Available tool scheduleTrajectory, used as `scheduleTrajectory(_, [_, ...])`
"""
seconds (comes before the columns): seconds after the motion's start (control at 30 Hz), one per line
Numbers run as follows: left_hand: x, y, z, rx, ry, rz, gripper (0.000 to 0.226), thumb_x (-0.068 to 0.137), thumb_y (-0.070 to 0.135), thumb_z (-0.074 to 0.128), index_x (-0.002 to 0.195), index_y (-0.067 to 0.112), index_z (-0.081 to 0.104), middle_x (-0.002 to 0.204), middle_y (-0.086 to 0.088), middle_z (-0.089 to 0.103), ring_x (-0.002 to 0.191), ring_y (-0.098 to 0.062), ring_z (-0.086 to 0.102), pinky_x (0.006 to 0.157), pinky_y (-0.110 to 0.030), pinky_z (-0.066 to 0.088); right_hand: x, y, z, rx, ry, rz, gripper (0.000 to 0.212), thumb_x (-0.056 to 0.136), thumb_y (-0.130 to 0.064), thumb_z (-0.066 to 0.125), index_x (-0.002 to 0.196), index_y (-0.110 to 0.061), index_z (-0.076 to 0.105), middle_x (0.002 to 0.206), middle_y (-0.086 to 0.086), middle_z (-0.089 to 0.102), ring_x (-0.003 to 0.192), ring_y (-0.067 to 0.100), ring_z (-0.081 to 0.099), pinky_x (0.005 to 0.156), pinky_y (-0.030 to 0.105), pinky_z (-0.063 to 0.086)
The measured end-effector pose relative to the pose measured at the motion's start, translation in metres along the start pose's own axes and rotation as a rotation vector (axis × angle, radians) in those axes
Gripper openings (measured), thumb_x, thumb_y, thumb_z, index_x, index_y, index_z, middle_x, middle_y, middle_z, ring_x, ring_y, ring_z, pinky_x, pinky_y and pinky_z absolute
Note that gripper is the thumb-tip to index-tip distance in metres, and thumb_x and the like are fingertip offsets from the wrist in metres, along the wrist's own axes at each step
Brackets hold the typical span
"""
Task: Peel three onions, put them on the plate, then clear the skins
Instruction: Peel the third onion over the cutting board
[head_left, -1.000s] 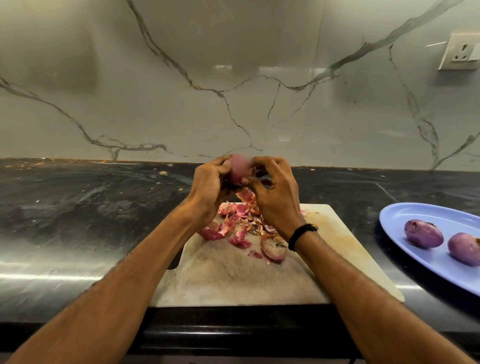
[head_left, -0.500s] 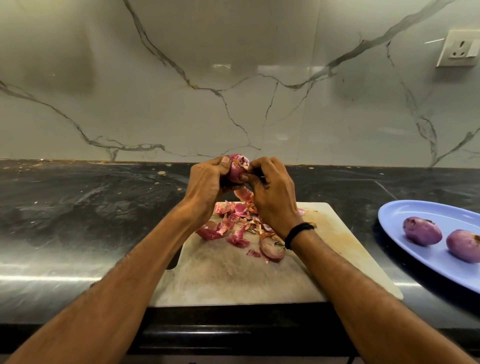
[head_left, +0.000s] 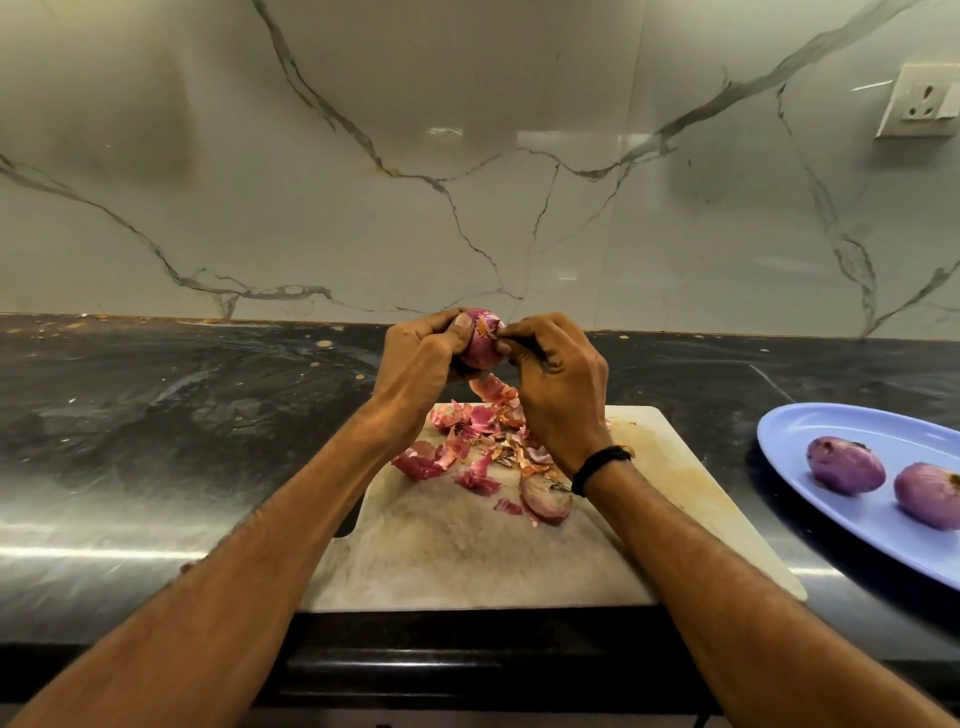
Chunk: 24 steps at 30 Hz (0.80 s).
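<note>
My left hand (head_left: 418, 364) grips a red onion (head_left: 480, 340) held up over the far end of the cutting board (head_left: 467, 561). My right hand (head_left: 558, 384) pinches a flap of skin at the onion's top right. A strip of loose skin (head_left: 491, 388) dangles below the onion. Several torn pink and brown skins (head_left: 480, 457) lie piled on the board under my hands. Two peeled onions (head_left: 844, 464) (head_left: 930, 494) rest side by side on the blue plate (head_left: 831, 421) at the right.
The board lies on a dark stone counter (head_left: 156, 441) against a marble wall. A wall socket (head_left: 922, 101) sits at the upper right. The counter's front edge (head_left: 467, 660) runs just below the board.
The onion has turned in my hands, showing more papery skin on top. My right fingers have shifted to pinch the skin at its top right. Both hands stay above the board.
</note>
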<state>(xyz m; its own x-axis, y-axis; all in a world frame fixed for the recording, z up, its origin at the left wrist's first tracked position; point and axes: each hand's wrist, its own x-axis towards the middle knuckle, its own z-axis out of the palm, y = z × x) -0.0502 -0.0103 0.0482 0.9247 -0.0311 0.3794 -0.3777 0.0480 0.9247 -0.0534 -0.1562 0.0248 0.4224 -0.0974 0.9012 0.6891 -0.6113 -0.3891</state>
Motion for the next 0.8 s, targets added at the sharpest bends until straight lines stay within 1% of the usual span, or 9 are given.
scheduleTrajectory(0.13, [0.0, -0.001, 0.001, -0.047, -0.012, -0.076, 0.032, 0.104, 0.019, 0.052, 0.128, 0.001, 0.065, 0.12, -0.018, 0.068, 0.107, -0.029, 0.069, 0.086, -0.039, 0.062, 0.0, -0.001, 0.0, -0.02, -0.021, -0.019, 0.01, 0.088, 0.004, 0.059, 0.093, -0.002, 0.065, 0.094, 0.008, 0.062, 0.084, 0.01, 0.056, 0.075, 0.011, 0.049])
scheduleTrajectory(0.2, [0.0, -0.001, 0.002, -0.106, -0.005, -0.143, 0.033, 0.104, 0.018, 0.051, 0.128, -0.001, 0.064, 0.12, -0.021, 0.068, 0.107, -0.032, 0.069, 0.085, -0.039, 0.062, 0.0, -0.003, 0.001, -0.022, -0.045, -0.02, 0.009, 0.089, -0.004, 0.055, 0.092, -0.001, 0.063, 0.093, 0.011, 0.061, 0.083, 0.015, 0.057, 0.075, 0.009, 0.046])
scheduleTrajectory(0.33, [-0.003, 0.002, 0.003, -0.22, 0.003, -0.24, 0.031, 0.106, 0.017, 0.045, 0.12, -0.003, 0.065, 0.115, -0.024, 0.069, 0.097, -0.029, 0.072, 0.074, -0.032, 0.062, 0.0, -0.011, 0.001, -0.023, -0.089, -0.015, 0.043, 0.084, -0.034, 0.041, 0.093, 0.003, 0.062, 0.092, 0.014, 0.06, 0.081, 0.016, 0.053, 0.07, 0.008, 0.039])
scheduleTrajectory(0.47, [-0.004, 0.005, 0.005, -0.359, 0.023, -0.305, 0.031, 0.106, 0.013, 0.043, 0.123, -0.004, 0.061, 0.116, -0.025, 0.068, 0.097, -0.029, 0.072, 0.085, -0.04, 0.062, -0.001, -0.014, 0.002, -0.005, -0.111, 0.064, 0.053, 0.08, -0.038, 0.03, 0.097, 0.002, 0.059, 0.094, 0.013, 0.058, 0.085, 0.014, 0.05, 0.071, 0.005, 0.038])
scheduleTrajectory(0.53, [-0.005, 0.007, 0.007, -0.44, 0.04, -0.334, 0.029, 0.105, 0.011, 0.04, 0.118, -0.004, 0.061, 0.116, -0.026, 0.068, 0.102, -0.033, 0.07, 0.087, -0.041, 0.061, -0.002, -0.015, 0.002, 0.009, -0.121, 0.118, 0.051, 0.08, -0.036, 0.027, 0.098, 0.0, 0.057, 0.093, 0.006, 0.054, 0.085, 0.013, 0.049, 0.07, 0.007, 0.039])
scheduleTrajectory(0.63, [-0.007, 0.01, 0.009, -0.52, 0.057, -0.369, 0.029, 0.106, 0.01, 0.038, 0.119, -0.005, 0.059, 0.116, -0.027, 0.067, 0.109, -0.037, 0.068, 0.086, -0.039, 0.061, -0.002, -0.016, 0.002, 0.022, -0.108, 0.184, 0.031, 0.082, -0.019, 0.032, 0.098, -0.004, 0.054, 0.092, 0.003, 0.053, 0.083, 0.013, 0.05, 0.068, 0.01, 0.04])
scheduleTrajectory(0.7, [-0.007, 0.01, 0.009, -0.582, 0.071, -0.392, 0.031, 0.105, 0.01, 0.036, 0.122, -0.006, 0.057, 0.117, -0.028, 0.066, 0.11, -0.038, 0.067, 0.088, -0.039, 0.06, 0.0, -0.014, 0.001, 0.056, -0.097, 0.248, 0.025, 0.081, -0.017, 0.037, 0.098, -0.006, 0.052, 0.09, 0.004, 0.055, 0.079, 0.013, 0.053, 0.067, 0.012, 0.045])
scheduleTrajectory(0.77, [-0.006, 0.011, 0.008, -0.615, 0.077, -0.398, 0.03, 0.105, 0.01, 0.035, 0.119, -0.004, 0.058, 0.114, -0.028, 0.066, 0.107, -0.037, 0.067, 0.088, -0.037, 0.059, 0.0, -0.011, 0.0, 0.1, -0.065, 0.297, 0.011, 0.09, -0.007, 0.044, 0.098, -0.008, 0.051, 0.09, 0.006, 0.058, 0.08, 0.018, 0.058, 0.068, 0.025, 0.052])
scheduleTrajectory(0.8, [-0.007, 0.012, 0.007, -0.614, 0.074, -0.395, 0.03, 0.105, 0.01, 0.034, 0.117, -0.003, 0.059, 0.113, -0.027, 0.066, 0.105, -0.037, 0.067, 0.086, -0.037, 0.058, 0.001, -0.009, -0.001, 0.102, -0.044, 0.317, 0.012, 0.093, 0.0, 0.044, 0.097, -0.01, 0.05, 0.091, 0.007, 0.059, 0.082, 0.022, 0.06, 0.069, 0.03, 0.054])
